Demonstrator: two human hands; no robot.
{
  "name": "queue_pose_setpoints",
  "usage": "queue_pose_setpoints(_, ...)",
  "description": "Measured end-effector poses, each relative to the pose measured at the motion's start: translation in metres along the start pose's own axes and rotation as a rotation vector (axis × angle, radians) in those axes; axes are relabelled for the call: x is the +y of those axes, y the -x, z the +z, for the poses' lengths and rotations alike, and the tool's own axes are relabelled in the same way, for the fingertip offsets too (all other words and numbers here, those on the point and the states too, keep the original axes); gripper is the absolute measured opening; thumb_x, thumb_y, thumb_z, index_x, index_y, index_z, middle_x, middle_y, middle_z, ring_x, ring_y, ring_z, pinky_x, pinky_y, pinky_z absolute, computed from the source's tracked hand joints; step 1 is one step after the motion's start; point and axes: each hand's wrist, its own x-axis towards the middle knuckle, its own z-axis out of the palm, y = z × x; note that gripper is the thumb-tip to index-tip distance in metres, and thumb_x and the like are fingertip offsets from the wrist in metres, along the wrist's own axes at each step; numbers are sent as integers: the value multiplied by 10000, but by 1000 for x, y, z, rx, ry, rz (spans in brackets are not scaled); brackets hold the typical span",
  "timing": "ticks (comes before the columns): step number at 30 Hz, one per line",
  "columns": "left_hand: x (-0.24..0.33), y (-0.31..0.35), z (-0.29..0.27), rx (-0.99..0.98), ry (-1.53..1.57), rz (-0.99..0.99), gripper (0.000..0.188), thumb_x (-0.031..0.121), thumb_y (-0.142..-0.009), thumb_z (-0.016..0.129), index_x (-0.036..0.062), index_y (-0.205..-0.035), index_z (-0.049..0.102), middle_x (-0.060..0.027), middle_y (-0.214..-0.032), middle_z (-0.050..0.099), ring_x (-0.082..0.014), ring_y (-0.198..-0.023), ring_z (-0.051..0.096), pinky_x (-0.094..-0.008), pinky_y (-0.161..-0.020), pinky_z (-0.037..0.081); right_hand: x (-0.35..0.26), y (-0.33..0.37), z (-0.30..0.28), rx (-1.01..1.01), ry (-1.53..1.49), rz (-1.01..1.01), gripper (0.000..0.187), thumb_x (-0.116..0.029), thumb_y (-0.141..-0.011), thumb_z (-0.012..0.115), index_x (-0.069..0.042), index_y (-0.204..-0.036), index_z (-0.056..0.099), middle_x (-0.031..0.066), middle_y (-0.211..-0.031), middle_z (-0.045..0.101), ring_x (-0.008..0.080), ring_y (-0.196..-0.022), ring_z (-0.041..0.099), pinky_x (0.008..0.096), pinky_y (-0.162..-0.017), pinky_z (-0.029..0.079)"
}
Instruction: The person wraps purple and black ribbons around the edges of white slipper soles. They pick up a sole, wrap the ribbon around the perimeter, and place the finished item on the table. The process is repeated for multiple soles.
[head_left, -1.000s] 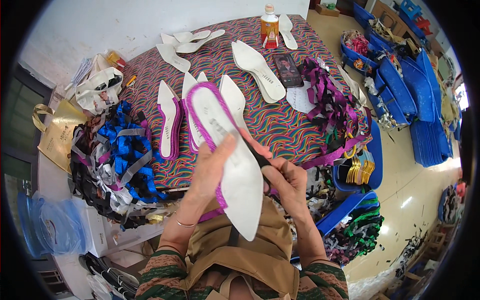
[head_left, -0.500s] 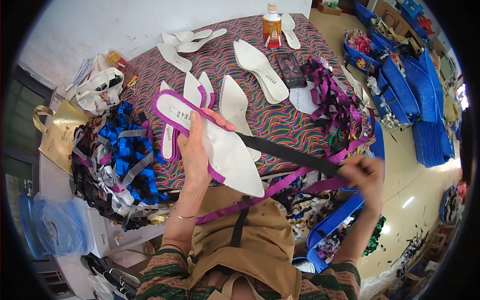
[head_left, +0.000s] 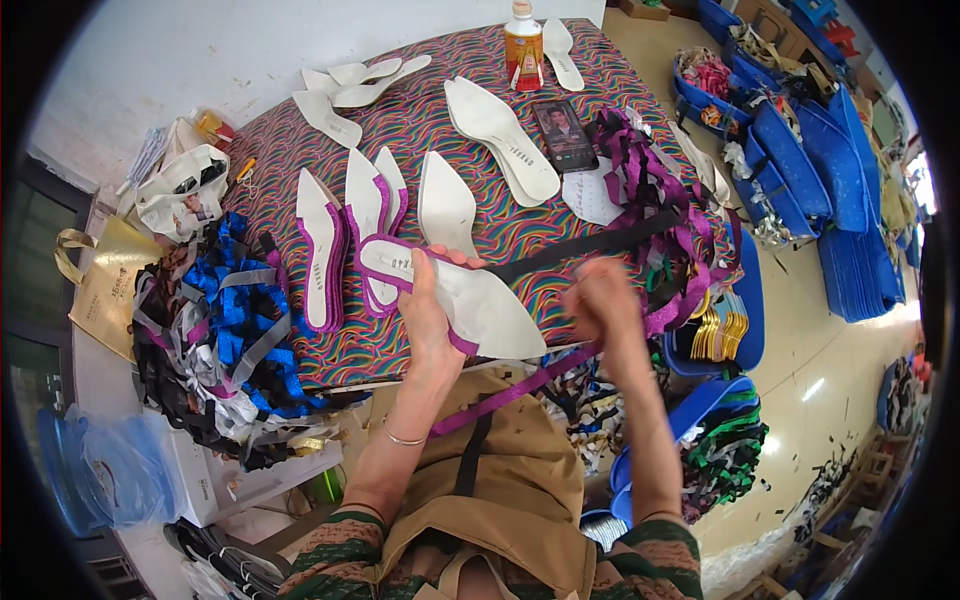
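My left hand [head_left: 430, 320] is closed around a white pointed shoe insole [head_left: 492, 308] with glittery purple edging along its heel and side. From behind this insole, a black strip [head_left: 585, 245] stretches right to the tangled purple strips [head_left: 655, 170]. My right hand [head_left: 602, 298] is curled and blurred by motion just below the black strip; whatever its fingers hold cannot be made out. A long purple strip [head_left: 505, 396] runs beneath the insole and across my brown apron [head_left: 530, 440]. Beyond my left hand lie stacked purple-edged insoles [head_left: 318, 265] and plain white ones [head_left: 445, 200].
The patterned tablecloth [head_left: 480, 50] also bears a phone [head_left: 565, 135], a bottle [head_left: 523, 50] and more insoles [head_left: 500, 135]. Blue, grey and black strips [head_left: 235, 325] heap at the left edge. Blue bins [head_left: 745, 300] stand right, one with gold-edged pieces.
My right hand has moved left toward the insole, away from the black strip's far end, which now lies on the purple pile. The insole has shifted right and turned slightly.
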Motion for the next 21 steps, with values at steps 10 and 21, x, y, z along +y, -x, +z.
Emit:
queue_pose_setpoints(10,10,21,11,-17,-45,31,290,344,-1005,509,55,-1024,522,-80,-863,615,-250,-844,636,-384,-774,520,41,27,86,-62,-796,92,136,-152,-983,541,-51,-1061,586,15,-984,626,70,-867,594,237,-717,474)
queue_pose_setpoints(21,12,33,14,-135,-39,63,285,322,-1022,468,42,-1029,518,-94,-848,604,-244,-807,635,-429,-811,534,28,18,73,27,-702,-18,179,-220,-967,574,-46,-973,616,-20,-830,595,33,-685,528,198,-589,405)
